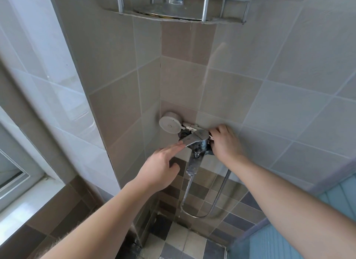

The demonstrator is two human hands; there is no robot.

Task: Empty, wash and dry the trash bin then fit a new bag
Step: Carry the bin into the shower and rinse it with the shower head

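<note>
Head view. Shower corner, tiled walls.

Mixer tap (198, 143): wall-mounted, mid-frame. Lever (194, 138) long axis runs from the valve body out toward near-left, free end pointing at the left hand.

Left hand (160, 167): grip wide, fingers straight, fingertips (178, 146) touching the lever's free end from below-left; the nearer hand for the lever.

Right hand (226, 141): fingers curled at the tap's right end against the wall; what they hold is hidden.

Shower head (170, 125): docked left of the tap, hose (212, 204) looping below.

Corner shelf (179, 8): overhead.

Trash bin: not in view. Judged step: turning water on for washing.
</note>
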